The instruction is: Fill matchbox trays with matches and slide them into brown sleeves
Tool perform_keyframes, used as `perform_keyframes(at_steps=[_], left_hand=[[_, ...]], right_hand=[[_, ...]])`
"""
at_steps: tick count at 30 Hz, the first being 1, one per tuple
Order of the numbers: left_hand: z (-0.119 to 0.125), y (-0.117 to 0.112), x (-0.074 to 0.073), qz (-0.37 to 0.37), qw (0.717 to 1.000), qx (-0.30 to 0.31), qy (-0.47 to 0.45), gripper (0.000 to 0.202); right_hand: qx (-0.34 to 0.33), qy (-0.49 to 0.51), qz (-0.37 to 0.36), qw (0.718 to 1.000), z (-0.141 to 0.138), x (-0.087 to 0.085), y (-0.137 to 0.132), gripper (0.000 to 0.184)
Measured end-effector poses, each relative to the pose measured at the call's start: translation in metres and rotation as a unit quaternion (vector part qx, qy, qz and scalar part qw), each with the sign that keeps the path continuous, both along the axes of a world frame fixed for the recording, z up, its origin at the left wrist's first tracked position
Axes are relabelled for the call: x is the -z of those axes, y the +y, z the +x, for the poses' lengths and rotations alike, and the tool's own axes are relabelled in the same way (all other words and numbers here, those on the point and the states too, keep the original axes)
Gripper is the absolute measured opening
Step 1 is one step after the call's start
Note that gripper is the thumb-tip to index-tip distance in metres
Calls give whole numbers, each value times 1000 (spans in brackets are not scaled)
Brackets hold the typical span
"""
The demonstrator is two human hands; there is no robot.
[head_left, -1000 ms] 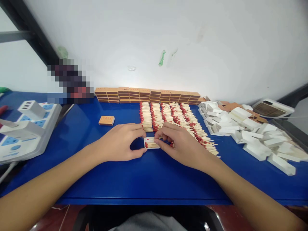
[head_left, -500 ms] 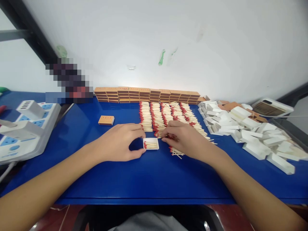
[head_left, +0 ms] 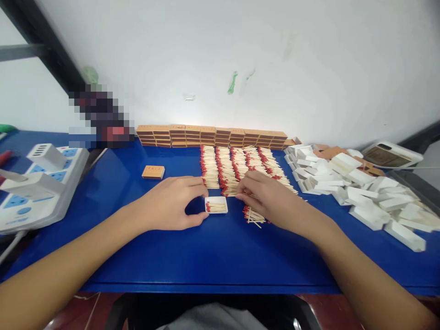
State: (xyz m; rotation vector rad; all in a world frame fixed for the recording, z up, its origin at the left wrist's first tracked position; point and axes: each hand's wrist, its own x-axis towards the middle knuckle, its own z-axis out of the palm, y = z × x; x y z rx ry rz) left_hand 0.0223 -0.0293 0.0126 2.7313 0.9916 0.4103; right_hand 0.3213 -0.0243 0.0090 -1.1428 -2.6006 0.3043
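Left hand (head_left: 172,204) pinches small white cardboard tray (head_left: 216,205), part-filled, at table centre. Right hand (head_left: 268,199), at its 3 o'clock, fingers closed on loose red-tipped wooden matches (head_left: 240,172). Many white empty trays (head_left: 347,183) remain.

Table (head_left: 220,256): solid blue. Matches (head_left: 237,167): pale wood sticks, red heads. Small tray (head_left: 216,205): white. Stacked boxes (head_left: 209,136) and single box (head_left: 153,172): orange-brown. Loose trays (head_left: 357,188): white. Power strip (head_left: 37,183): white, blue sockets.
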Motion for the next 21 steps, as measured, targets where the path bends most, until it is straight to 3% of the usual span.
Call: perform_keyframes(at_steps=[4,11,16,21], left_hand=[[0,0,0,3,1000,1,-1,20],[1,-1,0,-6,1000,-11,0,22],[-1,-1,-1,-9,1000,-9,9,21],[-1,-1,-3,-4,1000,-1,4,21]], right_hand=[[2,39,49,998,-2,-8,-7,12],[-24,57,35,997,-27,-4,-22,9],[18,50,65,996,-10,1,-7,10],[14,-4,36,999,-5,8,2,11]])
